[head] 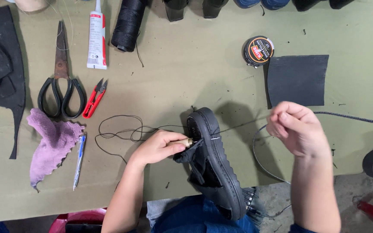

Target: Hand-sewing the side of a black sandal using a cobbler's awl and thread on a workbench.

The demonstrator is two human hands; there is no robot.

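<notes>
A black shoe (214, 164) with a thick ridged sole rests on its side between my lap and the table edge. My left hand (158, 146) grips a wooden-handled awl (187, 142) whose tip is pushed into the shoe's upper near the sole. My right hand (296, 127) is raised to the right of the shoe, fingers pinched on a dark thread (242, 124) that runs taut back to the sole. Loose thread (121, 129) loops on the table left of the shoe.
On the olive table (186, 69) lie large scissors (61, 82), red thread snips (95, 98), a glue tube (97, 36), a black thread spool (128, 23), a polish tin (258, 51), a dark leather square (298, 80), a purple cloth (50, 142) and a pen (79, 160). More shoes line the far edge.
</notes>
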